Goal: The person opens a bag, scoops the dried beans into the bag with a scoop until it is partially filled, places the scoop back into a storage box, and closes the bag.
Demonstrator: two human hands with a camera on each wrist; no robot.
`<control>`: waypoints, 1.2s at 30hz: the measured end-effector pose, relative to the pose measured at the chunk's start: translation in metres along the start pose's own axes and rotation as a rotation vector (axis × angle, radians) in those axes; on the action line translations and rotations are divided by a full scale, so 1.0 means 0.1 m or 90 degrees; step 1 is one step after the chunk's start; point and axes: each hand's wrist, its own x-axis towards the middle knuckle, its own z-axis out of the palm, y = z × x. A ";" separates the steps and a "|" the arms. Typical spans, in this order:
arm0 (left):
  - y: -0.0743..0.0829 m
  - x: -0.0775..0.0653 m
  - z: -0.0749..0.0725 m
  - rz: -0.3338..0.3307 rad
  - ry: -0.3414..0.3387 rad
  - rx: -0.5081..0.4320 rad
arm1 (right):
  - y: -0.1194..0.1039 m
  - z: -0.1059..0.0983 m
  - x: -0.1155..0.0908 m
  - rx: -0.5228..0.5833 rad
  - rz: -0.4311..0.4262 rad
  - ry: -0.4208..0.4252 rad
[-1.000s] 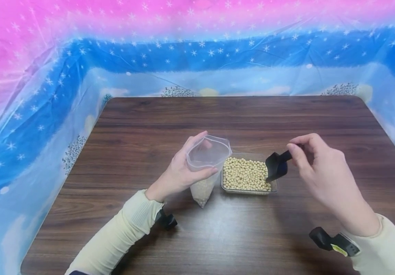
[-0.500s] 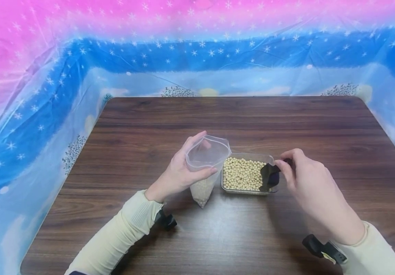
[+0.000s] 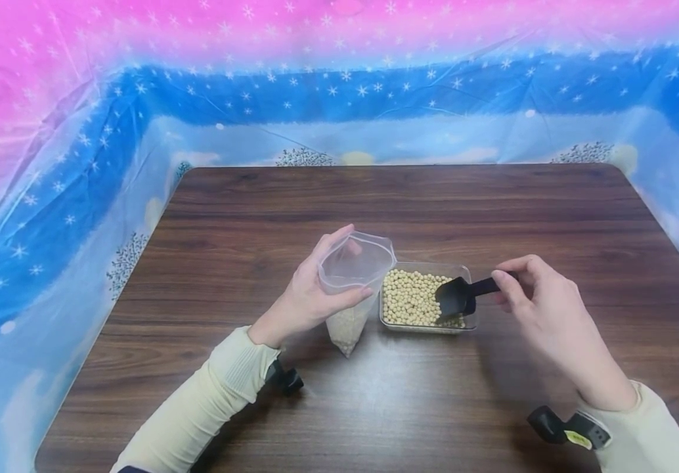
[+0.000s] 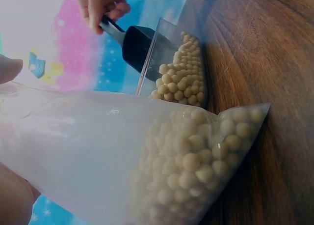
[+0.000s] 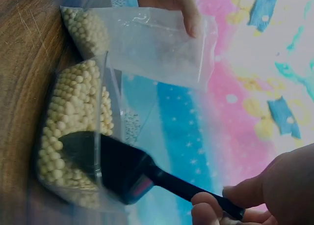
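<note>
My left hand (image 3: 310, 289) grips the upper part of a clear plastic bag (image 3: 358, 263), its mouth spread wide between thumb and fingers. Pale round beans fill the bag's lower part (image 4: 191, 166), and its bottom corner meets the table. To the right of the bag sits a clear rectangular container (image 3: 422, 330) of the same kind of beans (image 3: 412, 295). By its handle, my right hand (image 3: 558, 322) pinches a black scoop (image 3: 456, 299). The scoop's front edge is down among the beans at the container's right side, as the right wrist view (image 5: 78, 146) also shows.
Everything stands on a dark wood-grain table (image 3: 316, 197). A pink and blue snowflake-patterned cloth (image 3: 339, 92) hangs around its back and sides. Black cameras are strapped on both wrists, the right one (image 3: 552, 424) low above the tabletop.
My right hand first moved left and down with the scoop, then back a little to the right. The scoop now lies flatter, its edge further into the beans. The left hand and bag stay put.
</note>
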 end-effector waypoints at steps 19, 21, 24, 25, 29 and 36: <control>0.00 0.00 0.02 -0.007 0.002 0.004 | 0.48 0.21 0.10 0.167 0.092 -0.077; 0.00 0.01 0.03 -0.006 0.001 0.003 | 0.51 0.25 0.10 0.175 0.097 -0.083; -0.01 0.01 0.03 -0.002 0.003 0.001 | 0.53 0.30 0.12 0.211 0.110 -0.092; -0.01 0.01 0.03 -0.001 0.004 0.000 | 0.52 0.31 0.12 0.222 0.115 -0.094; -0.01 0.00 0.02 -0.004 0.005 0.000 | 0.51 0.37 0.13 0.269 0.133 -0.104; -0.01 0.00 0.03 -0.001 0.007 0.005 | 0.54 0.40 0.12 0.269 0.147 -0.084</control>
